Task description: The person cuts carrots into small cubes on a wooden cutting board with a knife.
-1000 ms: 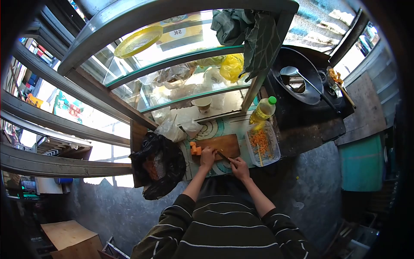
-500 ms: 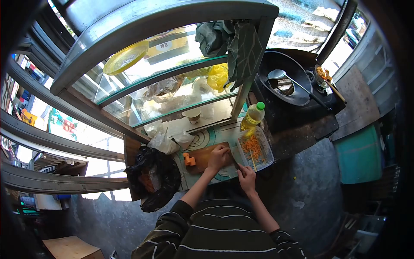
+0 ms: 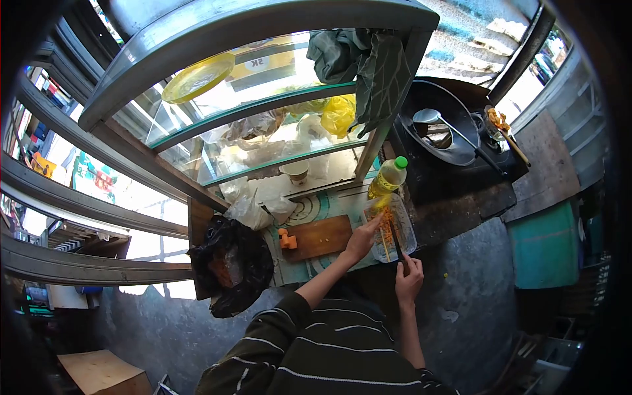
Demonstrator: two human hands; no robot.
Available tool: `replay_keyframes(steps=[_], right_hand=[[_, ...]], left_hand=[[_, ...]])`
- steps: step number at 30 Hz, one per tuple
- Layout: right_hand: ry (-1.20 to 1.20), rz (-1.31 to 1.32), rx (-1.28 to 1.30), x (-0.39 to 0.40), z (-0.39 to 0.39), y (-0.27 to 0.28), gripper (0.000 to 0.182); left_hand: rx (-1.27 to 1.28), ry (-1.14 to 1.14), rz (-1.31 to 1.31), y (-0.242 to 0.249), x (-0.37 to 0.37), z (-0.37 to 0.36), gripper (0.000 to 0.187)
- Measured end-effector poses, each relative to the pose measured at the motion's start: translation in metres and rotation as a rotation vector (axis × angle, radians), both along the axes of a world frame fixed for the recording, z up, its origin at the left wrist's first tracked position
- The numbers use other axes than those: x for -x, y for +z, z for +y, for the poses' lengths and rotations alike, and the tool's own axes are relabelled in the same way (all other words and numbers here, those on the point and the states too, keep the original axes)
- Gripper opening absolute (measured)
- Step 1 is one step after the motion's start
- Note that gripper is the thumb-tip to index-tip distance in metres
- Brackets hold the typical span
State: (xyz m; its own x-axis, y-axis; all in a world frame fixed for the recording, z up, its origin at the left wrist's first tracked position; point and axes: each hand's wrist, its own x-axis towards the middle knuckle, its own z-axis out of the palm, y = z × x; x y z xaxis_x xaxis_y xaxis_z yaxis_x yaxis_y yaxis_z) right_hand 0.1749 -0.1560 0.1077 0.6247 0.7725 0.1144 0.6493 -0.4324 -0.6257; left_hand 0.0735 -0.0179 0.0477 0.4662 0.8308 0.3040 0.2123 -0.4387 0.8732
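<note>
My right hand [image 3: 409, 280] is closed round the handle of a knife [image 3: 397, 243], its blade pointing away over a clear plastic container [image 3: 409, 242]. Diced carrot [image 3: 387, 224] and a thin light stick lie in that container. Over the container's left side reaches my left hand [image 3: 363, 239], fingers stretched towards the blade and the carrot bits. Left of it is a wooden cutting board [image 3: 322, 238] with a few small bits on it. Chunks of carrot [image 3: 287, 239] sit at the board's left end.
An oil bottle [image 3: 388, 178] with a green cap stands behind the container. A black plastic bag [image 3: 234, 270] lies at the left, near white bags [image 3: 253, 210]. The glass display case [image 3: 257, 174] rises behind. At right, a wok [image 3: 434, 141] holds a ladle [image 3: 454, 128].
Both hands have moved right, from the board to the container, the knife with them. The board's surface now shows, and the knife blade is over the diced carrot.
</note>
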Motion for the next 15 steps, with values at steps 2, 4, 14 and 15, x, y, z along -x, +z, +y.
replay_keyframes(steps=[2,4,14,15], right_hand=[[0.085,0.138,-0.092,0.009,0.003,0.001,0.027],[0.097,0.203,-0.101,0.019,0.007,-0.004,0.026],[0.434,0.281,0.092,0.048,0.018,-0.085,0.024],[0.439,0.285,0.094,0.050,0.018,-0.092,0.024]], left_hand=[[0.177,-0.042,-0.017,0.005,0.022,-0.006,0.051],[0.185,-0.080,0.009,-0.008,0.049,-0.021,0.060],[0.320,0.109,0.205,-0.040,0.142,-0.050,0.033],[0.291,0.191,0.356,-0.041,0.143,-0.044,0.026]])
